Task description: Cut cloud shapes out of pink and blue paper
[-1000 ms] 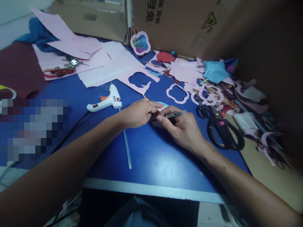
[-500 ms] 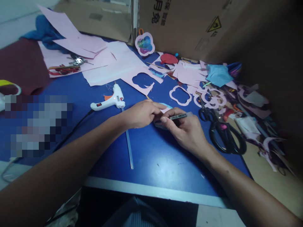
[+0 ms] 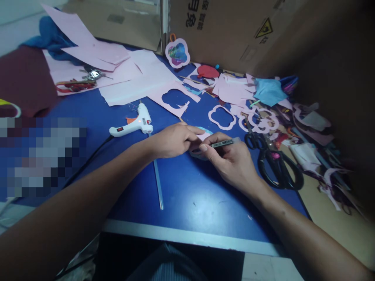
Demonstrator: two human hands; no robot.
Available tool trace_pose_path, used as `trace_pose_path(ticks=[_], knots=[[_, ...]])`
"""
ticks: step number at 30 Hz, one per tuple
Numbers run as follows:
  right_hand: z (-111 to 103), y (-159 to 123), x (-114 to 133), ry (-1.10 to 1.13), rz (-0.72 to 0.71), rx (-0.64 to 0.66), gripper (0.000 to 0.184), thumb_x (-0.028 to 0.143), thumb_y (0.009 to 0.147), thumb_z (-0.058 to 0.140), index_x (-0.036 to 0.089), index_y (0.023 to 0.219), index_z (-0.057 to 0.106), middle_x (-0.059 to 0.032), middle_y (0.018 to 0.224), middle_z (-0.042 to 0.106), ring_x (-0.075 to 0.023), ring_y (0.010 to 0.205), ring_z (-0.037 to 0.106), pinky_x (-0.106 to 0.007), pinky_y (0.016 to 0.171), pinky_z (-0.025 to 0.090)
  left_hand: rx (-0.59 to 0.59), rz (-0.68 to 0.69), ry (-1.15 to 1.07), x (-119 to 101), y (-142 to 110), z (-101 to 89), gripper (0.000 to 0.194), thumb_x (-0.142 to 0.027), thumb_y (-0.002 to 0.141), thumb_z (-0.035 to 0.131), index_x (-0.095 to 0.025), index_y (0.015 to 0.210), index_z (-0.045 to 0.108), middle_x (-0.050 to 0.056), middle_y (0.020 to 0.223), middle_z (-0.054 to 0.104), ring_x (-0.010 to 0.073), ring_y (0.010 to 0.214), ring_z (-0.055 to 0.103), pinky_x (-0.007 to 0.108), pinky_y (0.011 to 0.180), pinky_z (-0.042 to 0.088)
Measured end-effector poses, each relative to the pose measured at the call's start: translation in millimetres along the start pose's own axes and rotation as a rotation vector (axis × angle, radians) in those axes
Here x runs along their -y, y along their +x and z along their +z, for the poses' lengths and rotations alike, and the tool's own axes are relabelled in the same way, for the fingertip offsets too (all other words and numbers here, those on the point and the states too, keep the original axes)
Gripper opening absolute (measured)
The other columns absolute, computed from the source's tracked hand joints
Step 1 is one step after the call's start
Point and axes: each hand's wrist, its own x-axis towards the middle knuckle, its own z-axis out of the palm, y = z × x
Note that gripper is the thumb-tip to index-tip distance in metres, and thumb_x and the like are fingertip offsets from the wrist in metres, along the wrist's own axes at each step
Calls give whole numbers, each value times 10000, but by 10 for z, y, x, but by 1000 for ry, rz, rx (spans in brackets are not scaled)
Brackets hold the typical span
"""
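My right hand (image 3: 231, 156) grips a pen (image 3: 222, 143) with a clear end, its tip hidden behind the fingers. Under and between both hands lies a small pink and light-blue paper piece (image 3: 205, 134), mostly covered. My left hand (image 3: 174, 140) has its fingers closed together on the left side of that piece, fingertips close to the right hand's. A white hot glue gun (image 3: 134, 123) rests just left of my left hand, with a clear glue stick (image 3: 158, 183) sticking out of its back toward me.
Right of my hands lie black-handled scissors (image 3: 279, 168), a smaller pair (image 3: 256, 138) and a pink flower-shaped paper ring (image 3: 222, 118). Pink paper sheets (image 3: 129, 86) spread across the back. A flower ornament (image 3: 177, 54) leans against a cardboard box (image 3: 228, 35). Scraps cover the right side.
The view has shifted very slightly. Both hands, the pen and the paper piece keep almost the same positions.
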Motion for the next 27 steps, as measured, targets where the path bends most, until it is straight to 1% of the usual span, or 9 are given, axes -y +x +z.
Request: trace_pose_path(ticks=[2,4,7,12,16,20,23,27], knots=[[1,1,2,-2,-1,-6,221,404,1032,693,207,949,748,-51,879,792,-181,719,714,-285,623,507,9,1,-3,-3,-4,-9,365,-120,982,515,-261,1063,842,18,1547,674,223,1458,585,471,1312,293],[1,4,7,-2,-16,-8,227,397,1035,685,205,931,747,-56,895,795,-186,745,719,-289,640,511,16,1,-5,-12,-8,-20,346,-144,993,526,-259,1069,844,17,1548,674,227,1463,580,460,1311,294],[0,8,15,-11,-20,-8,234,391,1036,679,204,909,743,-58,890,793,-181,722,706,-294,636,507,28,-3,-7,-27,-11,-34,318,-169,997,548,-253,1066,847,23,1551,672,240,1468,576,452,1314,288],[2,6,15,-24,-5,-3,246,393,1032,678,205,890,749,-59,891,796,-179,702,703,-296,622,506,30,-10,-2,-26,-23,-39,308,-205,1002,569,-268,1129,842,26,1565,659,248,1455,583,461,1309,301],[4,3,-4,-23,-17,-2,258,414,1040,672,209,904,752,-60,896,798,-185,720,711,-300,633,515,28,11,13,-14,-32,-38,309,-179,986,578,-276,1111,843,11,1571,654,237,1444,584,455,1297,323],[9,6,-15,-26,-22,2,240,411,1044,674,213,931,753,-57,906,798,-186,724,717,-301,638,517,32,-1,16,-18,-37,-39,294,-187,985,579,-260,1092,842,16,1581,645,241,1418,597,447,1282,349],[18,10,-11,-31,-22,0,235,402,1040,679,211,923,751,-50,908,794,-180,712,712,-299,632,508,36,-2,9,-24,-39,-41,289,-196,992,569,-251,1086,836,20,1580,646,242,1427,589,447,1283,346],[19,12,-2,-31,-22,4,227,391,1040,679,212,923,756,-50,927,796,-178,720,714,-301,640,504,34,12,-7,-20,-34,-40,276,-219,998,577,-269,1075,838,4,1563,661,246,1446,580,444,1289,338]])
